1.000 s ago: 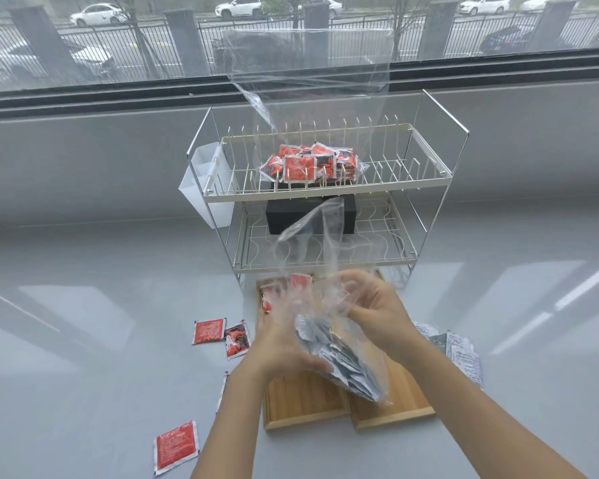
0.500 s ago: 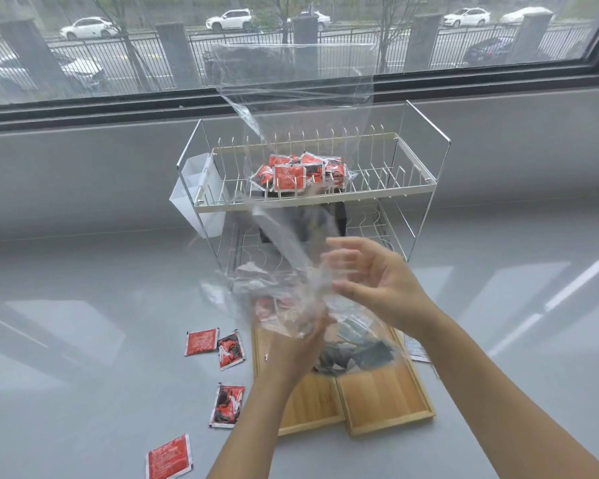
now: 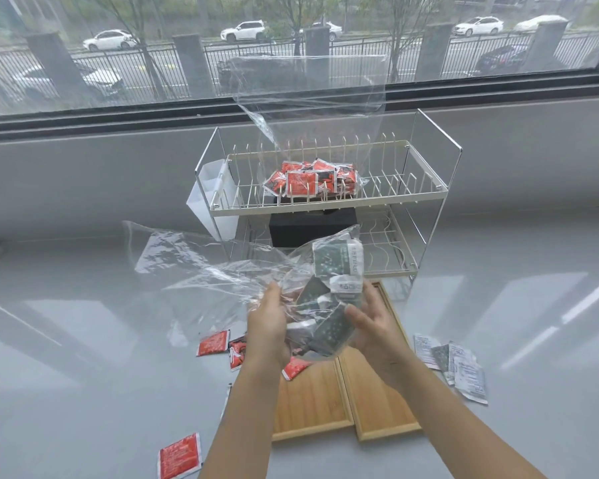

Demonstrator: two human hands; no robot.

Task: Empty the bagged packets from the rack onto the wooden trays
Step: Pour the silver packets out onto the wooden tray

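Bag point(image 3: 222, 271) between hands: thin clear plastic, crinkled, glossy. Packets point(image 3: 329, 326) inside: dark/silver foil-like film. Trays point(image 3: 377, 406) under hands: light wood, matt, visible grain. Rack point(image 3: 325, 207) beyond: wire metal, cream coated. Tabletop point(image 3: 83, 357): grey, smooth, reflective.

Grey table point(image 3: 83, 357): rack point(image 3: 325, 202), trays point(image 3: 377, 402), packets point(image 3: 179, 456).

Packet print point(image 3: 350, 261) — too blurred.
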